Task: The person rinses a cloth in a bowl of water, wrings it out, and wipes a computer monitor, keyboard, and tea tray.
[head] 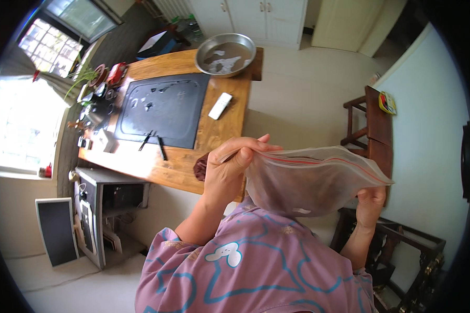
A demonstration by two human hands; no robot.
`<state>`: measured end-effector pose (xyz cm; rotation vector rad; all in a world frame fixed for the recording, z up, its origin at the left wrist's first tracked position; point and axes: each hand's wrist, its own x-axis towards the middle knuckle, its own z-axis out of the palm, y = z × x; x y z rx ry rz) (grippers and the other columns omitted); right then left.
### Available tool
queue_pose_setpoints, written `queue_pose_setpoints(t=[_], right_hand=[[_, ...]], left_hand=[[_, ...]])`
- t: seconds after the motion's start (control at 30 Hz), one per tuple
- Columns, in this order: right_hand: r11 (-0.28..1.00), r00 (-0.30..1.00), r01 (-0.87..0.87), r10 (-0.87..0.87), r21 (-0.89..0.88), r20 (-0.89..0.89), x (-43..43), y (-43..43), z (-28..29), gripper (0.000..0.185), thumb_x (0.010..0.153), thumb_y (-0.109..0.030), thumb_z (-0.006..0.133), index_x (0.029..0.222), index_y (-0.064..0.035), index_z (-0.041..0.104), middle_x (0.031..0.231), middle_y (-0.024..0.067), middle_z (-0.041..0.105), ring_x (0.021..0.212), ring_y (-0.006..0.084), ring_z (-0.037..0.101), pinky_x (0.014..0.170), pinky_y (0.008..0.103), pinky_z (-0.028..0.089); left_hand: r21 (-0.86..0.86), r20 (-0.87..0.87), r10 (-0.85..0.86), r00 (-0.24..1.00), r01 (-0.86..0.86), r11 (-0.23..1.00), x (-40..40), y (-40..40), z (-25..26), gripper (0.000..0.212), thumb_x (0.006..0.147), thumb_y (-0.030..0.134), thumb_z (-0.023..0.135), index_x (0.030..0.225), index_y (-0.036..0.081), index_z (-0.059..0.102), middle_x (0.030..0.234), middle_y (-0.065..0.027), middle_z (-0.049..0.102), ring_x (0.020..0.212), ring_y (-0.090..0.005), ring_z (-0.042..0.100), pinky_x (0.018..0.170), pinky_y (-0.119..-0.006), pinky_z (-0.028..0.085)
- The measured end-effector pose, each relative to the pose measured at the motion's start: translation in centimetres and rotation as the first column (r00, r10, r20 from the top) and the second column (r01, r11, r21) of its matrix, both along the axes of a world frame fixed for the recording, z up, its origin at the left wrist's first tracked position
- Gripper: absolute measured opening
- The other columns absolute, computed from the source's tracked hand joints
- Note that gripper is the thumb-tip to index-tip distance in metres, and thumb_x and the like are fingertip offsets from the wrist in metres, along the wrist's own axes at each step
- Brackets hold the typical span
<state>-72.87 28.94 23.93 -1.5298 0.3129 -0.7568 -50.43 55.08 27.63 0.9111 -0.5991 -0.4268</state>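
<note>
A translucent plastic zip bag [297, 184] with a red seal line stretches between my hands, in front of my chest. My left hand [231, 160] pinches its left top corner between thumb and fingers. At the opposite side my right hand [370, 199] grips the bag just under its right corner. The mouth looks slightly parted along the red strip. Something brownish shows dimly through the plastic, but I cannot tell whether it is inside or behind. Beside my left wrist a dark maroon crumpled item [200, 167] sits on the wooden table's edge, partly hidden.
On the wooden table [227, 133] are a black tray [164, 109], a white phone-like object [220, 106], two slim black tools [161, 148] and a metal basin [225, 54] of cloudy water. A wooden bench [378, 133] stands right; a dark chair frame [407, 234] stands at lower right.
</note>
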Motion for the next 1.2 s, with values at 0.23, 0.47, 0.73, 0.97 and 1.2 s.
queue_pose_setpoints(t=[0.23, 0.47, 0.73, 0.97, 1.2], right_hand=[[0.954, 0.989, 0.117, -0.138, -0.275, -0.056, 3.8, -4.3, -0.7, 0.018, 0.089, -0.003, 0.072, 0.106, 0.0002, 0.07, 0.101, 0.0048, 0.06, 0.085, 0.0094, 0.052, 0.073, 0.023, 0.041], [0.975, 0.989, -0.008, -0.024, -0.221, -0.145, 13.4, -12.9, 0.1, 0.013, 0.088, -0.002, 0.072, 0.102, -0.0012, 0.071, 0.093, 0.0035, 0.063, 0.08, 0.0116, 0.054, 0.069, 0.0225, 0.043], [0.897, 0.939, -0.263, 0.153, -0.355, -0.308, 25.4, -22.2, 2.2, 0.013, 0.084, -0.005, 0.075, 0.096, -0.0045, 0.071, 0.088, 0.0063, 0.062, 0.081, 0.018, 0.058, 0.069, 0.0282, 0.047], [0.901, 0.962, -0.182, 0.081, -0.393, -0.26, 34.6, -32.2, 3.1, 0.012, 0.086, -0.002, 0.071, 0.098, -0.0013, 0.071, 0.098, 0.009, 0.062, 0.094, 0.0186, 0.059, 0.079, 0.0292, 0.049], [0.922, 0.967, -0.186, 0.11, -0.34, -0.229, 45.8, -42.1, 1.7, 0.012, 0.088, -0.002, 0.07, 0.1, -0.0005, 0.07, 0.095, 0.007, 0.06, 0.089, 0.0153, 0.056, 0.078, 0.0262, 0.046]], left_hand=[[-0.005, -0.209, -0.077, 0.975, 0.077, 0.997, 4.2, -7.1, -3.2, 0.019, 0.096, 0.017, 0.064, 0.102, 0.001, 0.071, 0.107, -0.0117, 0.071, 0.114, -0.0269, 0.064, 0.106, -0.039, 0.042], [0.328, -0.069, 0.116, 0.991, -0.087, 0.941, 13.8, -13.7, -7.6, 0.02, 0.096, 0.019, 0.065, 0.105, 0.001, 0.072, 0.105, -0.0076, 0.071, 0.101, -0.0144, 0.062, 0.097, -0.032, 0.043], [0.415, 0.804, -0.073, 0.59, -0.471, 0.779, 23.4, -26.0, -3.9, 0.054, 0.072, 0.018, 0.082, 0.123, 0.013, 0.065, 0.121, -0.0074, 0.064, 0.124, -0.0316, 0.053, 0.113, -0.053, 0.032], [0.456, 0.796, -0.197, 0.572, -0.355, 0.816, 30.2, -39.7, -3.4, 0.029, 0.077, 0.021, 0.08, 0.103, 0.015, 0.069, 0.104, -0.0013, 0.064, 0.113, -0.0213, 0.056, 0.115, -0.055, 0.03], [0.481, 0.804, -0.194, 0.562, -0.423, 0.768, 39.8, -48.1, -3.4, 0.013, 0.082, 0.018, 0.074, 0.093, 0.013, 0.068, 0.094, -0.0014, 0.06, 0.102, -0.0212, 0.057, 0.113, -0.052, 0.032]])
